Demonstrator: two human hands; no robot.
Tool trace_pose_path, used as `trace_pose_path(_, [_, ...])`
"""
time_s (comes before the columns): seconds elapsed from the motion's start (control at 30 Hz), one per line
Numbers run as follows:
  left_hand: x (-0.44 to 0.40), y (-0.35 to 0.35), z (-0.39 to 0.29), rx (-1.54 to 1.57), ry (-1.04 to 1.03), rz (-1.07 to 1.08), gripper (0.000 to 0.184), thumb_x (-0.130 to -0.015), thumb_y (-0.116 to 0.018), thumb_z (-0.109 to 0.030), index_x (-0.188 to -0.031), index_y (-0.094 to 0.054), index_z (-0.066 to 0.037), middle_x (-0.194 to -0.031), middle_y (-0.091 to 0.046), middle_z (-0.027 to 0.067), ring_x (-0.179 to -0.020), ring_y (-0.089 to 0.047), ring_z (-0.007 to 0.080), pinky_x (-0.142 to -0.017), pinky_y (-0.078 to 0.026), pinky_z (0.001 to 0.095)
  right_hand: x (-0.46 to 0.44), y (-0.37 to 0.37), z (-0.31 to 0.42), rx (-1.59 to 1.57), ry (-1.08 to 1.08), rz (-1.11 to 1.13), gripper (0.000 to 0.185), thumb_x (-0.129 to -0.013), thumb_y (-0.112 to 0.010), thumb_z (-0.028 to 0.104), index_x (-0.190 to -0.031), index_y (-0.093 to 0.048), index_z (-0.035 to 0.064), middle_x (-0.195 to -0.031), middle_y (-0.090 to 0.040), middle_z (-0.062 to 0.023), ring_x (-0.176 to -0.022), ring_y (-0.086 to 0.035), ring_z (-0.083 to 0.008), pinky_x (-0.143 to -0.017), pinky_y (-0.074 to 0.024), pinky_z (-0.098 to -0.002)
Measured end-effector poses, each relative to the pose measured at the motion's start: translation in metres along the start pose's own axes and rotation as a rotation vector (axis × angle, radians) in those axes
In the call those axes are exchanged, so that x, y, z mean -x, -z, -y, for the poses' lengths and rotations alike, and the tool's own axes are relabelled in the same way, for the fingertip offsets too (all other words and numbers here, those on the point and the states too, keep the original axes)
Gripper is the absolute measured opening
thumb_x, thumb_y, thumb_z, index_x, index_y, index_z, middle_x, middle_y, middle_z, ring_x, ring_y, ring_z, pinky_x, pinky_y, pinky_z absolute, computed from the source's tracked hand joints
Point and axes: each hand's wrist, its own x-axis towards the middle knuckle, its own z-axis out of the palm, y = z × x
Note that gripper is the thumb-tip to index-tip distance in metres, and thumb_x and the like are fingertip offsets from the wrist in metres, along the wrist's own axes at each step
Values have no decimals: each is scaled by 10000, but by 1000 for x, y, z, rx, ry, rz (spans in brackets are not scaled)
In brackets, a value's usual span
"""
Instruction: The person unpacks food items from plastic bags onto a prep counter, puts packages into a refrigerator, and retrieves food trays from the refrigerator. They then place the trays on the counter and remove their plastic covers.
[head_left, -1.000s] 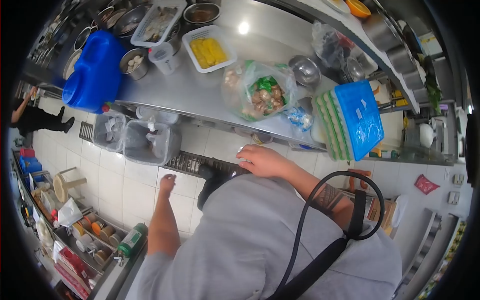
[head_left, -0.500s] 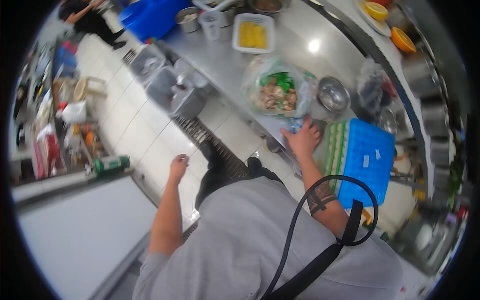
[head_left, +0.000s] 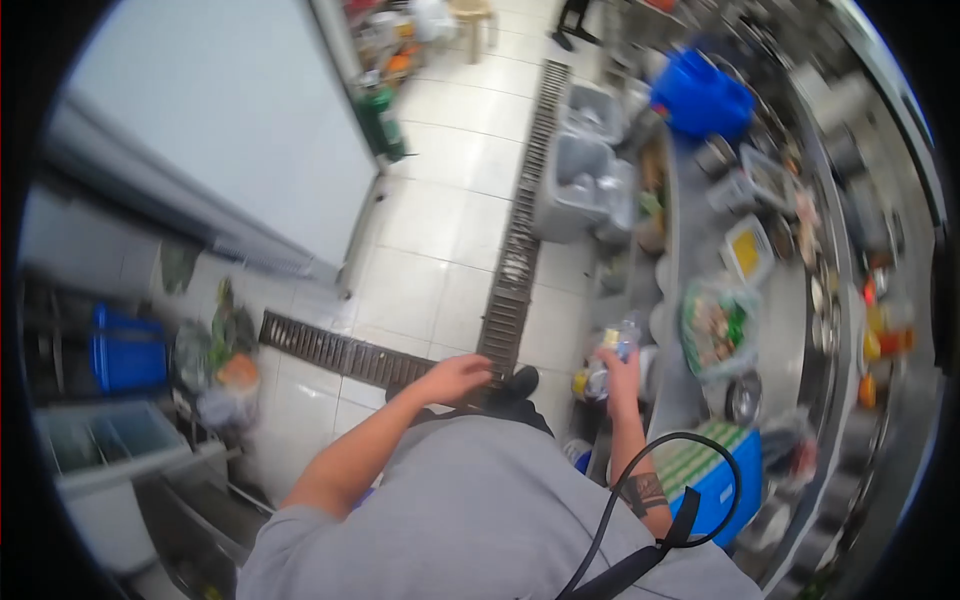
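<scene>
My right hand [head_left: 622, 372], on the tattooed arm, is closed around a small clear plastic package [head_left: 626, 338] with blue and white in it, at the edge of the steel counter [head_left: 682, 405]. My left hand [head_left: 458, 378] is over the floor drain in front of my body, its fingers loosely apart and holding nothing I can see. On the counter beyond my right hand lies an open plastic bag of brownish food [head_left: 716, 325] with something green inside. A metal bowl [head_left: 743, 398] sits beside that bag. Blue-covered trays [head_left: 735, 497] are near my right forearm.
Grey bins [head_left: 575, 190] stand along the counter, below a blue container [head_left: 703, 93]. A drain grate [head_left: 514, 260] crosses the tiled floor. At the left are a large white appliance [head_left: 230, 120] and a blue crate [head_left: 127, 348]. A person's legs [head_left: 574, 22] show at the top.
The view has swung left, towards the white appliance. My right hand reached the blue-and-white package on the counter and now holds it at the counter's edge. My left hand has moved in front of my body.
</scene>
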Motion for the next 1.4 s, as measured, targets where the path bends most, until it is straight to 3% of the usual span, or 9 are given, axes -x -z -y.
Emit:
trace_pose_path(0.13, [91,41,-5,524,-186,-124,724,-1049,-573,-374,-1611,-216,-89,-1491,-479,124,-1297,-520,209,-1037,-480,357,83,-198,40,304,57,571,685,-804,-799,178,-1399,-490,40,-1140,-653,-84,-1012,-630,-186,-890,-515,-343])
trace_pose_path(0.3, [242,147,72,1054,-290,-545,767,-1012,-589,-507,-1584,-232,-141,-1436,-475,76,-1263,-505,187,-970,-470,406,229,-414,33,743,710,1042,861,-838,-806,256,-1533,-346,38,-1238,-616,-180,-1159,-591,-273,-1002,-473,-367])
trace_pose_path(0.47, [380,231,128,1249,-488,-787,668,-1009,-622,-428,-1518,-310,-128,-1412,-508,54,-1306,-524,207,-1045,-488,430,333,-553,44,199,243,1467,689,-986,-666,207,-1548,-311,23,-1254,-576,-162,-1202,-554,-270,-1048,-437,-381])
trace_pose_path(0.6, [421,282,173,1531,-747,-637,603,-1028,-579,-438,-1509,-352,-154,-1416,-524,31,-1294,-546,208,-1054,-482,429,369,-643,21,332,240,1612,576,-1050,-551,257,-1530,-339,20,-1391,-534,-142,-1248,-545,-207,-1058,-423,-354])
trace_pose_path(0.73, [449,341,205,1488,-702,-733,653,-1049,-487,-498,-1525,-377,-63,-1474,-521,98,-1330,-530,267,-1148,-403,448,381,-729,-9,301,-642,1675,544,-1061,-490,299,-1529,-338,69,-1403,-523,-121,-1278,-546,-229,-1060,-458,-388])
trace_pose_path(0.93, [519,434,219,1545,-429,-911,681,-1059,-454,-525,-1585,-275,-131,-1526,-449,53,-1393,-459,215,-1135,-370,491,418,-870,-41,488,-463,1821,638,-967,-522,103,-1556,-279,69,-1438,-486,-141,-1323,-514,-248,-1110,-421,-376])
trace_pose_path(1.13, [548,517,264,1362,-229,-1358,953,-1020,-575,-487,-1623,0,-22,-1607,-288,155,-1460,-333,260,-1184,-280,423,474,-1005,-74,721,442,1881,649,-927,-632,53,-1534,-402,46,-1416,-474,-173,-1244,-528,-234,-1061,-429,-319])
trace_pose_path(1.3, [583,601,296,1216,-166,-1413,1026,-1008,-559,-545,-1589,28,63,-1621,-247,257,-1463,-353,317,-1186,-279,370,511,-1098,-68,671,130,1842,483,-979,-592,92,-1452,-512,30,-1312,-551,-99,-1112,-580,-206,-1006,-462,-318])
trace_pose_path(1.4, [609,666,314,811,-63,-1425,1008,-1020,-503,-572,-1574,15,92,-1626,-179,337,-1499,-296,388,-1196,-265,363,514,-1161,-72,341,-422,1737,576,-1062,-500,426,-1480,-455,31,-1435,-524,-104,-1287,-519,-238,-1105,-397,-392])
